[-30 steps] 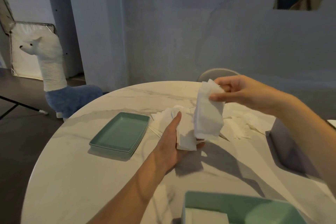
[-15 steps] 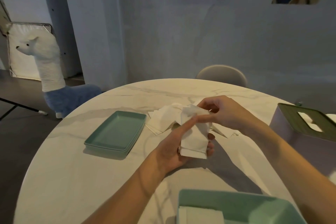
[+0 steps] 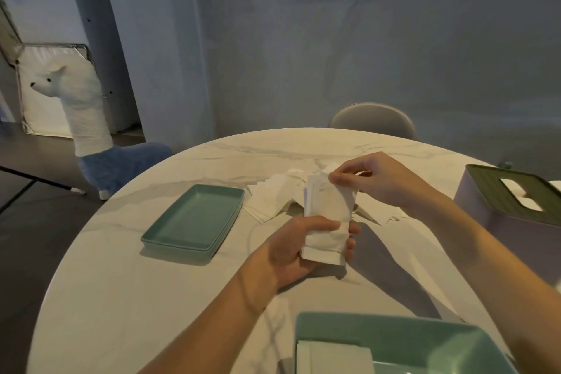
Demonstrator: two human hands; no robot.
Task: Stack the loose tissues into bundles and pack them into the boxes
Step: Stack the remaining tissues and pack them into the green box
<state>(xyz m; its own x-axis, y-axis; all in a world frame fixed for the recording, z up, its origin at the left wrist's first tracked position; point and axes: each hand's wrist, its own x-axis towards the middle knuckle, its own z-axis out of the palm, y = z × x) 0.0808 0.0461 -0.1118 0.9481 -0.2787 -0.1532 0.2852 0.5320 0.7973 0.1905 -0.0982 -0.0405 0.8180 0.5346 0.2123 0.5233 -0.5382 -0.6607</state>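
Green box (image 3: pixel 403 340), nearest, tissues inside. Left hand (image 3: pixel 291 252), fingers curled round tissue bundle (image 3: pixel 328 222) held above table (image 3: pixel 151 297). Right hand (image 3: pixel 376 179) pinching bundle's top corner. Loose tissues (image 3: pixel 273 194) beyond. Green lid (image 3: pixel 194 218) left. Lidded box (image 3: pixel 513 206) right.

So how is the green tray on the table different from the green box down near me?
The green tray is shallow and has nothing in it; the green box has higher walls and folded white tissues lying inside. The tray sits further away, left of the hands; the box sits nearest, partly cut off by the picture's edge. Both are the same soft green with rounded corners.
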